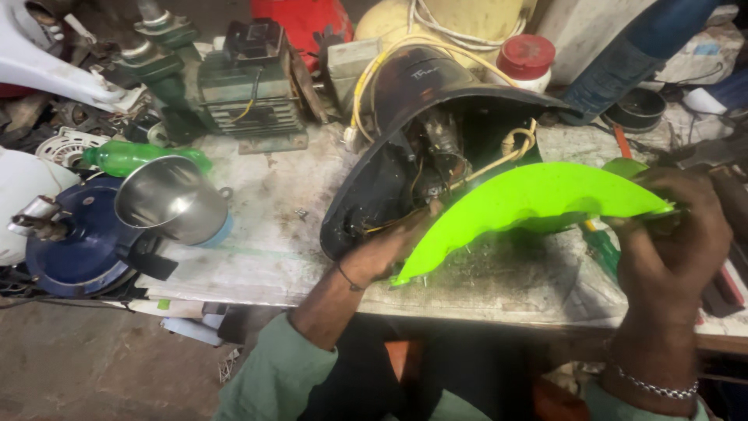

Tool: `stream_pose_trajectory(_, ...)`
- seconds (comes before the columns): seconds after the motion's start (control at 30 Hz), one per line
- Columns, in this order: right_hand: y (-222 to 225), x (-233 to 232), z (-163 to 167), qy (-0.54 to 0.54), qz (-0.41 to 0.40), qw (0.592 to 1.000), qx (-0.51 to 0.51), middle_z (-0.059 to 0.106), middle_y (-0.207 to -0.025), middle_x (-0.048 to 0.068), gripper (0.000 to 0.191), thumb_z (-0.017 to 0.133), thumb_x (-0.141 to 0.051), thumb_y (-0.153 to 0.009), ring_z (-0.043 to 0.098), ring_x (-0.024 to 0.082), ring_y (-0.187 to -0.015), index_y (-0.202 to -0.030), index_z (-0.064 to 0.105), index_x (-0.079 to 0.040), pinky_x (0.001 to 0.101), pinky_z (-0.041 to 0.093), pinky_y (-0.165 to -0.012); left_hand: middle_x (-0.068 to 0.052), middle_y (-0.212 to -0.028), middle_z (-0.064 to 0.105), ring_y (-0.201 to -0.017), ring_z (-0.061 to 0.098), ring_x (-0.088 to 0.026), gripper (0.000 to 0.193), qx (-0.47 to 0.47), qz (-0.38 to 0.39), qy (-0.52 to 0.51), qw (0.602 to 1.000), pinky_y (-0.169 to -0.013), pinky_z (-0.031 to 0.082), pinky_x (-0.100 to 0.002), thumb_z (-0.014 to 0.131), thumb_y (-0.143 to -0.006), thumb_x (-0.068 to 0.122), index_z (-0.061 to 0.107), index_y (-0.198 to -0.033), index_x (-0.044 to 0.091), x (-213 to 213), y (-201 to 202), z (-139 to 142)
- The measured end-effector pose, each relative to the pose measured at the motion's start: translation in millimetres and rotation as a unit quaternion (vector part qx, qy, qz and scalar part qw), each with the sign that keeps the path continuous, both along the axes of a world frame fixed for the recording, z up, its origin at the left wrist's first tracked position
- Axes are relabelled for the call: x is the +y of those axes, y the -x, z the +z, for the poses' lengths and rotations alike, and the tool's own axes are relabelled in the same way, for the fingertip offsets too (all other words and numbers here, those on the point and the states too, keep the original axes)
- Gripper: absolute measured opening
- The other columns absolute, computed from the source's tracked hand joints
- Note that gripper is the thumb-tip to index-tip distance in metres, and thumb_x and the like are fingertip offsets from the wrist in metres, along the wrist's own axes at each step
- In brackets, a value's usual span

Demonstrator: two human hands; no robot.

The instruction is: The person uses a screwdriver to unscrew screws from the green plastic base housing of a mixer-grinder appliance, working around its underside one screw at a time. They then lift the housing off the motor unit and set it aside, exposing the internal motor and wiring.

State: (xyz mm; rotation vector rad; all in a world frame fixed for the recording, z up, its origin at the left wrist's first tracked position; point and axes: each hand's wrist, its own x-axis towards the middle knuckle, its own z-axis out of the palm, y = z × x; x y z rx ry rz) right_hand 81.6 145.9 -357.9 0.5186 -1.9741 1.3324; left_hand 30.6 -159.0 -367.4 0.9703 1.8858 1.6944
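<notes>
Both hands, left hand [382, 253] and right hand [674, 234], grip a glossy curved green plastic cover [530, 204] (crescent-shaped).

The fingers of the left hand [386, 249] vanish behind the bright green curved plastic cover [530, 206], so their hold on it cannot be seen. That cover also hides the lower rim of the black appliance housing [374, 187] and most of a green-handled screwdriver [604, 245] lying on the bench [273, 234]. The right hand [674, 242] covers the green cover's pointed tip, and the grip there is too dark to read. Wiring deep inside the housing is lost in shadow. At the top edge, a red container [300, 19] and a yellow rounded vessel [436, 19] are cut off. The white moulded part [35, 58] runs out at the left edge.
</notes>
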Motion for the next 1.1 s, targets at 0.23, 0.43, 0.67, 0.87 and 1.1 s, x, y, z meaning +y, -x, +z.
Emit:
stream_pose_trajectory(0.23, -1, 1, 0, 0.055, 0.017, 0.998, -0.033, 0.063, -0.116, 0.008, 0.03, 0.069, 0.013, -0.102, 0.065, 0.013, -0.106, -0.126, 0.057, 0.001, 0.0235, 0.056, -0.095, -0.02, -0.173, 0.024, -0.163, 0.019, -0.03, 0.111, -0.098, 0.064, 0.013, 0.993, -0.13, 0.016, -0.042, 0.007, -0.095, 0.082, 0.026, -0.163, -0.003, -40, -19, -4)
stream_pose_trajectory(0.43, -3, 1, 9, 0.101, 0.023, 0.994, -0.044, 0.063, -0.119, 0.008, 0.032, 0.069, 0.012, -0.108, 0.065, 0.014, -0.104, -0.134, 0.054, 0.002, 0.0227, 0.055, -0.094, -0.022, -0.174, 0.028, -0.161, 0.027, -0.032, 0.105, -0.076, 0.052, -0.101, 0.991, -0.13, 0.026, -0.043, 0.022, -0.1, 0.079, 0.026, -0.165, -0.003, -72, -54, 40)
stream_pose_trajectory(0.67, 8, -24, 42, 0.067, -0.002, 0.993, -0.097, 0.068, -0.113, 0.01, 0.032, 0.067, 0.008, -0.104, 0.068, 0.012, -0.099, -0.133, 0.055, 0.005, 0.0215, 0.057, -0.087, -0.026, -0.159, 0.049, -0.146, 0.048, -0.035, 0.088, -0.084, 0.073, -0.089, 0.99, -0.119, 0.044, -0.042, 0.071, -0.094, 0.037, 0.034, -0.162, -0.004, -70, -37, 79)
stream_pose_trajectory(0.87, 8, -35, 59, 0.0, 0.008, 0.996, -0.087, 0.066, -0.108, 0.007, 0.029, 0.067, 0.008, -0.099, 0.068, 0.011, -0.092, -0.125, 0.058, 0.004, 0.0211, 0.057, -0.082, -0.023, -0.148, 0.058, -0.137, 0.06, -0.032, 0.078, 0.203, 0.186, 0.101, 0.956, -0.114, 0.047, -0.039, 0.084, -0.085, 0.027, 0.049, -0.149, -0.004, -56, -37, 97)
stream_pose_trajectory(1.1, 3, -30, 32, 0.078, 0.028, 0.995, -0.052, 0.06, -0.114, 0.005, 0.027, 0.064, 0.011, -0.098, 0.062, 0.011, -0.102, -0.123, 0.058, 0.0, 0.022, 0.055, -0.095, -0.022, -0.123, 0.067, -0.114, 0.067, -0.039, 0.064, 0.29, 0.289, 0.133, 0.902, -0.097, 0.054, -0.041, 0.084, -0.078, 0.019, 0.059, -0.134, -0.001, -31, -57, 115)
